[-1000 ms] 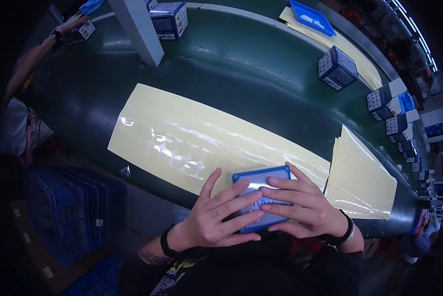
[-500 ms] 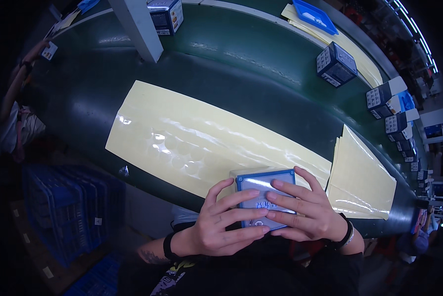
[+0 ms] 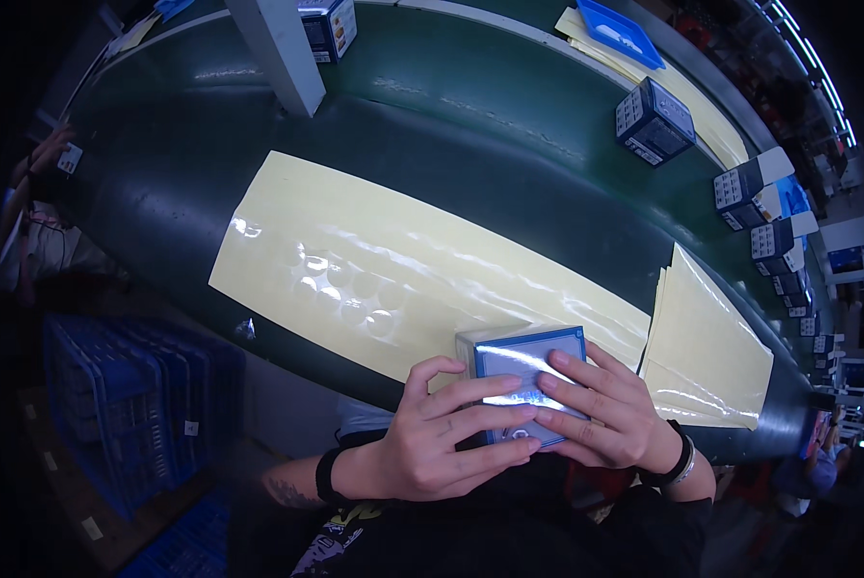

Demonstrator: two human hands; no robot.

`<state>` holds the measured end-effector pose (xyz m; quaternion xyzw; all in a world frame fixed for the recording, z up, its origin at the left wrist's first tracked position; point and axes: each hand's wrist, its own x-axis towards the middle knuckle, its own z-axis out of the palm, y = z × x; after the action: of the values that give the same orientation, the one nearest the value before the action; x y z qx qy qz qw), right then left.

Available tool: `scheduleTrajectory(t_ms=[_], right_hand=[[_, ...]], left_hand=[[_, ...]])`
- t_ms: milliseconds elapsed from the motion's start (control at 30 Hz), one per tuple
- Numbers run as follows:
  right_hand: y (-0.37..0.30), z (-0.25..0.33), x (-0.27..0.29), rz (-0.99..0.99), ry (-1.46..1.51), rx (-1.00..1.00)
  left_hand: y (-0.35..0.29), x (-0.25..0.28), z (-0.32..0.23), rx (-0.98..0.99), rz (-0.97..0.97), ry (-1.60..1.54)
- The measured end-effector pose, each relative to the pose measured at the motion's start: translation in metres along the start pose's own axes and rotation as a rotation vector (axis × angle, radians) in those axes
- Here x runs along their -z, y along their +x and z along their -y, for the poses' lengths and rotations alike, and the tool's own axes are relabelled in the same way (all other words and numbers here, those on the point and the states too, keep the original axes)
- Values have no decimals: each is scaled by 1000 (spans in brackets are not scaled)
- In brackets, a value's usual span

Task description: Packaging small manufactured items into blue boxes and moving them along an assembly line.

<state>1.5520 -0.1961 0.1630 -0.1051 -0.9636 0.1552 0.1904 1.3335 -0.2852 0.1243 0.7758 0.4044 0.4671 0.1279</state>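
Observation:
A blue-edged carton box (image 3: 528, 349) with a pale, shiny face is held close to my body, at the near edge of the bench. My left hand (image 3: 437, 433) grips it from the left, fingers lying across its upper face. From the right, my right hand (image 3: 605, 409) holds the same face, its fingertips meeting those of the left. Both palms and the box's underside are hidden. Beyond the box lies a long pale-yellow sheet (image 3: 384, 231) bearing clear round stickers (image 3: 355, 284). More yellow sheets (image 3: 706, 356) are stacked beside my right hand.
A grey post (image 3: 276, 58) rises from the green conveyor bench (image 3: 471, 125). Blue boxes (image 3: 655, 123) stand along the far side, several with open flaps, near a blue tray (image 3: 620, 34). Blue crates (image 3: 129, 414) sit lower left. Another person's hand (image 3: 52, 149) holds a small box far left.
The box and both my hands have shifted slightly right, and the box's face has tilted a little. The other person's hand has moved left and down. My grip looks the same.

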Motion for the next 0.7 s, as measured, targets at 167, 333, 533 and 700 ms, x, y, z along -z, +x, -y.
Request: scheduleTrajectory(t_ms=[167,333,533,700], right_hand=[[0,2,0,-14,-19,23],[-2,5,-1,-22,-55,40],[-5,15,-3,-17,-128,50],[1,19,4,41,-208,73]], left_hand=[[-1,0,-3,-12,1,58],[-8,-3,-2,-54,-11,112],[-14,-2,-4,-89,18,150],[-13,6,2,-130,70,112]])
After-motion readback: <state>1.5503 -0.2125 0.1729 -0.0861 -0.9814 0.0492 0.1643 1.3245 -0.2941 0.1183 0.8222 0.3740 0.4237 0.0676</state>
